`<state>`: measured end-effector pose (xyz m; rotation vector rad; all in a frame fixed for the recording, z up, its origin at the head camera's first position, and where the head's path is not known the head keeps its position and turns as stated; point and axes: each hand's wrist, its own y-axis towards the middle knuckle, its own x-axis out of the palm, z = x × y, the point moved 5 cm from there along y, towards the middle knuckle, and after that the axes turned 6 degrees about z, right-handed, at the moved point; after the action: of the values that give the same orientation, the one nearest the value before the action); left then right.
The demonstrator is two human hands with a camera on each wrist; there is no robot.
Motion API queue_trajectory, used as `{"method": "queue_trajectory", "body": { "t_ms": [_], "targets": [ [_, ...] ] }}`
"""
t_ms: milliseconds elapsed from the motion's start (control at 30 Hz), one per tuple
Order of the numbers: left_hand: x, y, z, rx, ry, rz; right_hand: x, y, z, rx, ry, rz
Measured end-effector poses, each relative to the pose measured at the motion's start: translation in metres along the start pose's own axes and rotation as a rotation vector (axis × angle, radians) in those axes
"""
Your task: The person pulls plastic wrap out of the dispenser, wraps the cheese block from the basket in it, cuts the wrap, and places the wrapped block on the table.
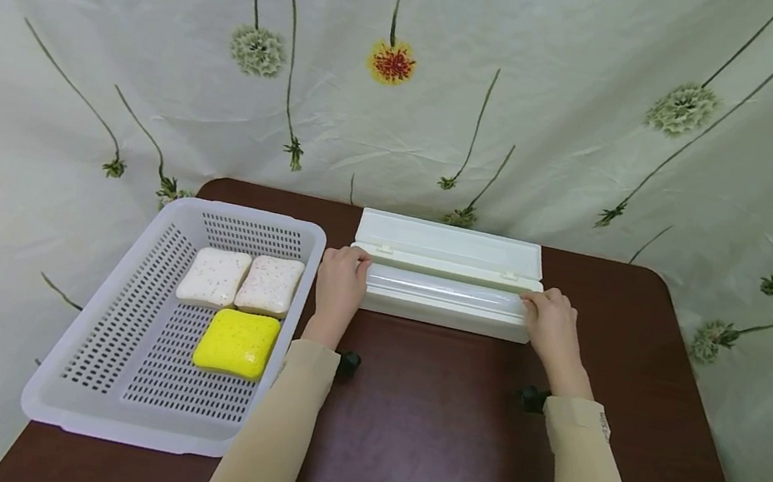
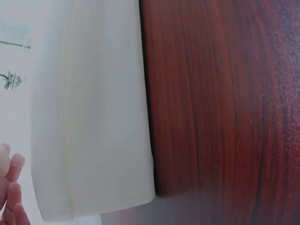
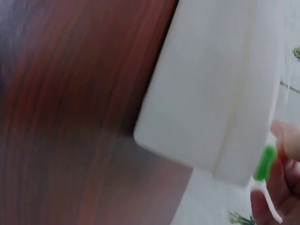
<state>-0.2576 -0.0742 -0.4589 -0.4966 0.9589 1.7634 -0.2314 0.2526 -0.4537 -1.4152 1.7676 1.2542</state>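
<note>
A white plastic wrap dispenser [image 1: 446,316] lies near the table's back edge, its lid [image 1: 450,244] tipped back. Inside is a shiny clear roll of plastic wrap [image 1: 447,289]. At the dispenser's left end, my left hand [image 1: 339,288] pinches the wrap's edge between thumb and fingers. My right hand [image 1: 555,335] pinches it likewise at the right end. Both wrist views show the dispenser's smooth front, with fingertips [image 2: 15,164] beyond its top edge at left. A small green piece [image 3: 266,162] shows beside the right fingers. The film between the fingers is hard to make out.
To the left stands a pale slotted plastic basket [image 1: 97,313] holding two speckled white soap-like blocks [image 1: 214,278] and a yellow one [image 1: 237,343]. The dark brown wooden table [image 1: 432,434] extends in front of the dispenser. A flowered cloth [image 1: 569,93] hangs behind.
</note>
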Motion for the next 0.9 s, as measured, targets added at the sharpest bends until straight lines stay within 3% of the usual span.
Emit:
{"method": "queue_trajectory", "body": {
  "t_ms": [200, 400, 600, 900],
  "targets": [
    [-0.001, 0.002, -0.002, -0.069, -0.057, -0.006, -0.004, -0.001, 0.001, -0.095, -0.010, -0.002],
    [-0.004, 0.002, 0.000, -0.105, -0.124, -0.022, -0.008, -0.001, -0.006, -0.142, -0.046, 0.148],
    [-0.008, 0.004, 0.004, -0.141, -0.223, -0.003, -0.012, 0.002, -0.011, -0.065, -0.055, 0.261],
    [-0.027, 0.012, 0.018, -0.124, -0.305, 0.055, -0.028, 0.013, -0.020, 0.076, 0.026, 0.275]
  ]
}}
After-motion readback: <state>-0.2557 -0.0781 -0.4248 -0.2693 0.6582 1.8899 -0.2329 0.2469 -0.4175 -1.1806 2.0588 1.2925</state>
